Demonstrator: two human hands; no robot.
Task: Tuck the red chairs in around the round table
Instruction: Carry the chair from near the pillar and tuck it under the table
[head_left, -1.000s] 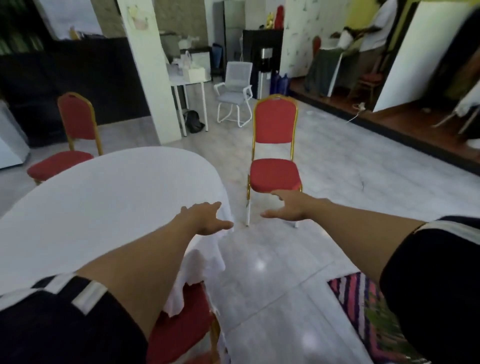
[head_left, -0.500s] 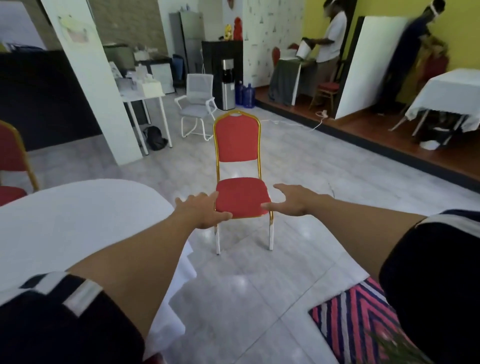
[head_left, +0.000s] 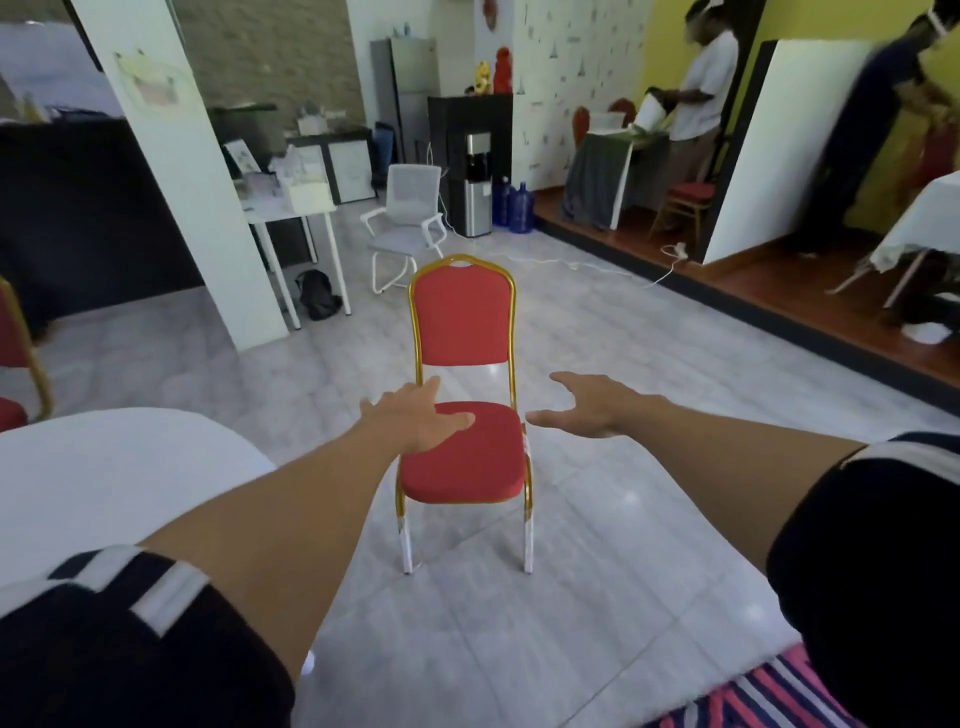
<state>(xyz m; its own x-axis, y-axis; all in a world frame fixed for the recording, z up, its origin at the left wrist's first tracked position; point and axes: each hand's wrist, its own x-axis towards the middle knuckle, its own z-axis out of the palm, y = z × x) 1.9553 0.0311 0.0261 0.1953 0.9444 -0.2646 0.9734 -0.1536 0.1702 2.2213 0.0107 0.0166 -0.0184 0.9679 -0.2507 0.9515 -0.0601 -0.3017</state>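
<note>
A red chair (head_left: 462, 457) with a gold frame and white legs stands on the tiled floor straight ahead, its seat facing me. My left hand (head_left: 418, 418) is stretched out with fingers spread over the seat's left side; I cannot tell if it touches. My right hand (head_left: 592, 408) hovers open just right of the seat, apart from it. The round table (head_left: 104, 483), covered in white cloth, fills the lower left. A second red chair (head_left: 15, 353) is cut off at the left edge behind the table.
A white pillar (head_left: 187, 171) rises at the back left, with a white desk (head_left: 296, 218) and a grey office chair (head_left: 408, 218) beyond. A cable (head_left: 597, 267) crosses the floor. A raised wooden platform (head_left: 779, 296) with two people runs along the right. A striped rug (head_left: 753, 696) lies bottom right.
The view has swung right and closer to the middle chair. Both hands have reached forward to its seat, the left now over it, and the table has slid toward the left.
</note>
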